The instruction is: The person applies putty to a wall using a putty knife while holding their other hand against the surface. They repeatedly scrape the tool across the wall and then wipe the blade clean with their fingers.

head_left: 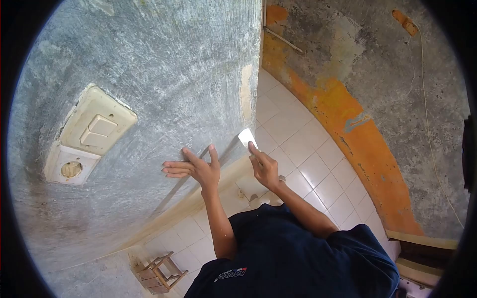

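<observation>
My right hand (265,169) is closed around the handle of a scraper (245,135) with a bright, flat blade. The blade is close to the edge of the grey wall (164,64); whether it touches cannot be told. Above it, a pale bare strip (246,92) runs along that wall edge. My left hand (201,169) holds nothing, its fingers spread and stretched toward the wall surface. To the left of it, a light switch (99,130) and a power socket (72,169) are set in the wall.
White floor tiles (298,149) lie beyond the wall edge. Another wall (392,89), grey with an orange band (343,107), curves along the right; a thin cable (425,99) hangs on it. A small wooden stool (161,273) stands at the lower left.
</observation>
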